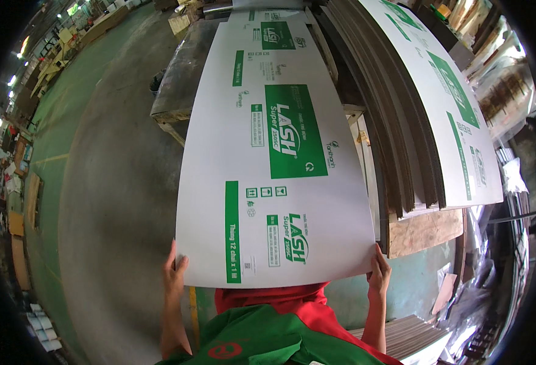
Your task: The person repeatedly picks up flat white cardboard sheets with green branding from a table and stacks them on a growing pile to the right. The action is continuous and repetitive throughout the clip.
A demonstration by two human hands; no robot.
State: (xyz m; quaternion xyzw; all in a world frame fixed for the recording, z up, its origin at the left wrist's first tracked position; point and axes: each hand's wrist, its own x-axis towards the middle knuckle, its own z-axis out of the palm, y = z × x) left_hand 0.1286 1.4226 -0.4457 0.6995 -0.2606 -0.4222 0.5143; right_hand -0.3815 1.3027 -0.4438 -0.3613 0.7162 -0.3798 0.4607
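Note:
A long white cardboard sheet [213, 158] with green printed blocks stretches away from my body, its near edge close to my waist. My left hand [174, 265] grips the near left corner, thumb and fingers closed about the edge. At the near right corner my right hand [379, 270] pinches the sheet in the same way. The far part of the sheet lies over a table-like stand [186, 79], whose edge shows on the left. Fingertips under the sheet are hidden.
To the right stands a tall stack of printed cardboard sheets [420, 103] on a wooden pallet [426, 233]. Another low stack of sheets [411, 337] lies at the lower right. Clear plastic wrap [511, 91] hangs at the far right. Grey and green floor [116, 182] extends on the left.

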